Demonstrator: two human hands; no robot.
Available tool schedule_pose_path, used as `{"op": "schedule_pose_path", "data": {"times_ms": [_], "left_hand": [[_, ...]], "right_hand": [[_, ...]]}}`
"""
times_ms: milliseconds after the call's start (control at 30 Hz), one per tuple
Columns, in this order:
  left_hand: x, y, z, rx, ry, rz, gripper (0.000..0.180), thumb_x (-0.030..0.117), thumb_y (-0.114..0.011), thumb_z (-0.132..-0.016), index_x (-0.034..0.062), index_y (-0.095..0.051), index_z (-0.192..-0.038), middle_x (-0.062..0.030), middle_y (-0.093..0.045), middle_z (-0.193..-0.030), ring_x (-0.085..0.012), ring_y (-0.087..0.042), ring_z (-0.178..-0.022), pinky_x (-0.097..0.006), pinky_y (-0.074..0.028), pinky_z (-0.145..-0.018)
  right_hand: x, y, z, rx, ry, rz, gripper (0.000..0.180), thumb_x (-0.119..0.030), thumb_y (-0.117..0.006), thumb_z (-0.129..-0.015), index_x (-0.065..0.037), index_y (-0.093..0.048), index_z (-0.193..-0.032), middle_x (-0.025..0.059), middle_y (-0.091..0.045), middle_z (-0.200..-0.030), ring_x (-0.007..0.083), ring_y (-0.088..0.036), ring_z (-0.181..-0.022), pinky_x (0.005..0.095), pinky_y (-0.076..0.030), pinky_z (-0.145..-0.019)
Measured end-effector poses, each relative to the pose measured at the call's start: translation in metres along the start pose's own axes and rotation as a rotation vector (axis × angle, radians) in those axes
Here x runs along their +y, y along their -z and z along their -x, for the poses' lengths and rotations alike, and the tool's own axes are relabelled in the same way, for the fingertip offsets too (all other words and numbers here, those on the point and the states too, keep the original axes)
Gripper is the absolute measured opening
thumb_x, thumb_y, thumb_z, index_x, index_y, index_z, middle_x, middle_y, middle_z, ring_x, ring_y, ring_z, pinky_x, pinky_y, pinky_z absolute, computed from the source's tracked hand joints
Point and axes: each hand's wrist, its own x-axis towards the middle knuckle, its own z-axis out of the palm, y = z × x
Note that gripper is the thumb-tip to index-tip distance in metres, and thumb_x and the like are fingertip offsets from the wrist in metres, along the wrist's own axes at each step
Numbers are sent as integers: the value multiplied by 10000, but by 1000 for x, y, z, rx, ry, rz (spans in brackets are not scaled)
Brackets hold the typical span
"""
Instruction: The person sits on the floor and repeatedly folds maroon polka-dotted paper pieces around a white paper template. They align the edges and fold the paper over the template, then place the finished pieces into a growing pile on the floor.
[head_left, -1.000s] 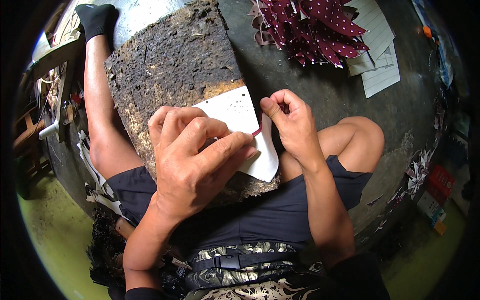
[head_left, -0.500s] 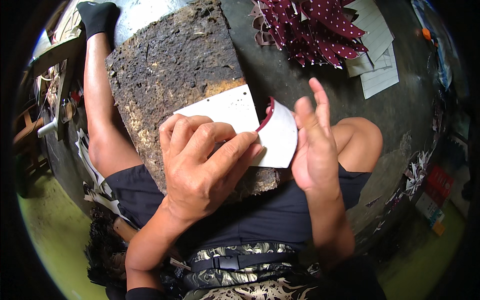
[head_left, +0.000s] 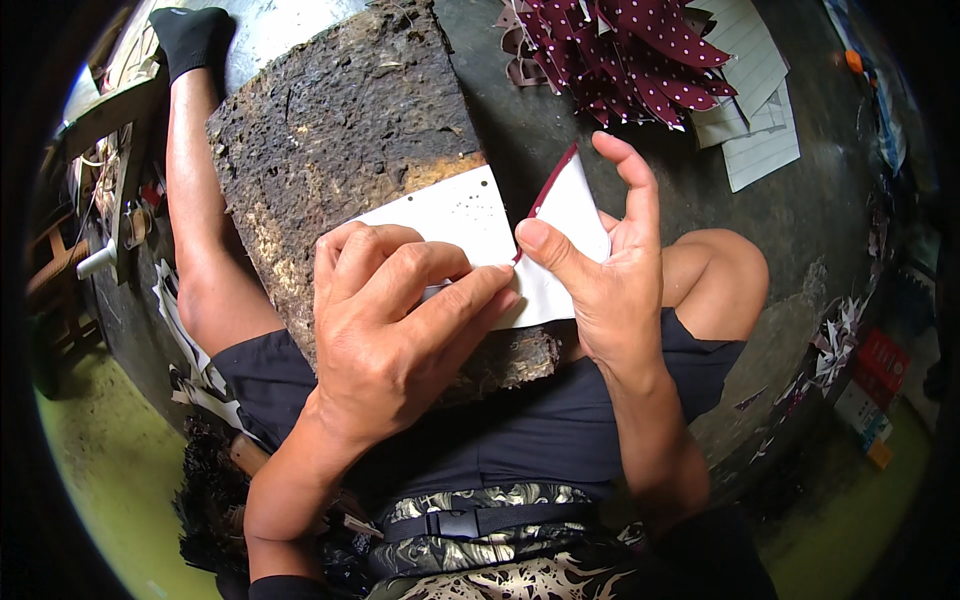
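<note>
A white flexible sheet (head_left: 462,210) with small dark holes and a folded dark-red edge lies partly on a rough, dark slab (head_left: 340,110). My left hand (head_left: 385,310) rests on it, its thumb and index finger pinching the sheet at the low end of the red fold; the other fingers are curled. The right part of the sheet is bent upward. My right hand (head_left: 610,265) holds that part, thumb on the white face and fingers behind it, partly hidden. Its index finger is raised and crooked.
Beyond the slab, at the far right, lies a pile of dark-red pieces with white dots (head_left: 640,60). Lined paper sheets (head_left: 755,130) sit beside it. White scraps (head_left: 840,335) litter the floor at right. My bare legs flank the slab.
My right thumb has come down onto the white face of the sheet, and the hand has closed on it. The raised part now stands straighter and higher. My left hand stays nearly still.
</note>
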Motion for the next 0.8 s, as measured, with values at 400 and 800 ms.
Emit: {"op": "schedule_pose_path", "data": {"times_ms": [400, 800], "left_hand": [[-7, 4, 0, -34, -32, 15, 357, 237, -999, -799, 201, -906, -1142, 37, -740, -1015, -218, -668, -956, -447, -498, -903], [-8, 1, -1, -19, -22, 31, 332, 237, -1003, -797, 190, -891, -1106, 46, -744, -1035, -211, -660, -959, -428, -487, -897]], "right_hand": [[0, 10, -11, -72, -20, 80, 841, 20, -910, -987, -100, -422, -1662, 40, -769, -1066, 100, -733, -975, 275, -626, -864], [17, 21, -17, -57, -35, 136, 803, 23, -913, -982, -102, -453, -1629, 43, -777, -1082, 106, -740, -978, 279, -622, -868]]}}
